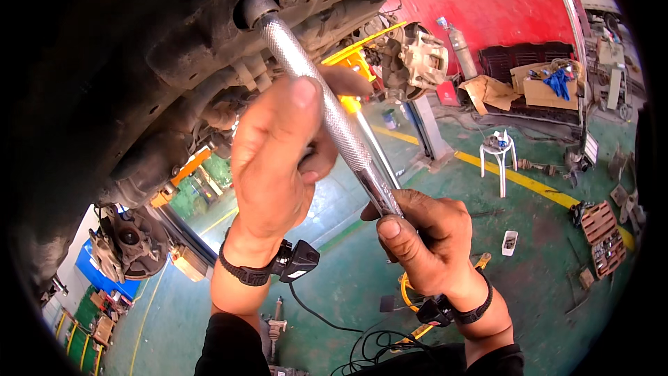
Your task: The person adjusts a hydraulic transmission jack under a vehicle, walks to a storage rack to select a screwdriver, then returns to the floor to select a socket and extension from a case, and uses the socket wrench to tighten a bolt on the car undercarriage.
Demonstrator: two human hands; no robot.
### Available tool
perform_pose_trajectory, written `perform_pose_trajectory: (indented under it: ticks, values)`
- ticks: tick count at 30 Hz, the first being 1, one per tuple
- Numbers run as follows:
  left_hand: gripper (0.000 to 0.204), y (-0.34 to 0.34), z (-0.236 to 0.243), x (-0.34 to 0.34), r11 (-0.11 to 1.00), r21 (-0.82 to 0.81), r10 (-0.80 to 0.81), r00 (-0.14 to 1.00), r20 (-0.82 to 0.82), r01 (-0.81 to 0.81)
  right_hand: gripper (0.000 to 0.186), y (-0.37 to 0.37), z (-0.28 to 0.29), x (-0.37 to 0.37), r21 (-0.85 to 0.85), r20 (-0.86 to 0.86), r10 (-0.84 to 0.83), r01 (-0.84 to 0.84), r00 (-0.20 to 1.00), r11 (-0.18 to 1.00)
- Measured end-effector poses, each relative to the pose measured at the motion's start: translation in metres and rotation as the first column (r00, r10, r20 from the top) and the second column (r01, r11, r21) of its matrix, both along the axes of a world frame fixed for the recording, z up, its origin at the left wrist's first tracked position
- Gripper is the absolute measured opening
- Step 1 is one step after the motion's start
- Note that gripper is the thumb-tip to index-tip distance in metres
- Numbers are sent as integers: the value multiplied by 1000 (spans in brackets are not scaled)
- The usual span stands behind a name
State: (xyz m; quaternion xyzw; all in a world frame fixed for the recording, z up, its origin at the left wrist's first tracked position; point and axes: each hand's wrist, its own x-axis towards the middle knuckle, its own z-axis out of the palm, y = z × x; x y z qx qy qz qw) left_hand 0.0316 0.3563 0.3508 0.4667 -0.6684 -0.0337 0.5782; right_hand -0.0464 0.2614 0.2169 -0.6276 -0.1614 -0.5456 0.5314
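Note:
I am under a raised vehicle, looking at its dirty underside. A long silver wrench handle with a knurled grip runs up to a socket seated on the underbody. My left hand wraps around the middle of the handle. My right hand grips the handle's lower end. Both wrists wear black straps with small devices attached.
A wheel hub with brake caliper hangs at upper right, another hub at lower left. On the green floor stand a white stool, an open socket set case, cardboard boxes, a gas cylinder and cables.

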Motion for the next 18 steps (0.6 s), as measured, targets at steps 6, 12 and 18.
perform_pose_trajectory:
  ticks: [6,12,18]
  values:
    - [42,1,-5,24,959,153,-232,971,-52,237,31,-16,1,1,146,-23,594,-585,804,798]
    - [37,1,-6,27,949,147,-260,957,-125,277,28,-12,-1,2,169,13,483,-478,876,862]
    - [43,8,-12,22,977,63,-186,955,-231,205,18,25,-25,-14,20,141,-337,338,931,941]
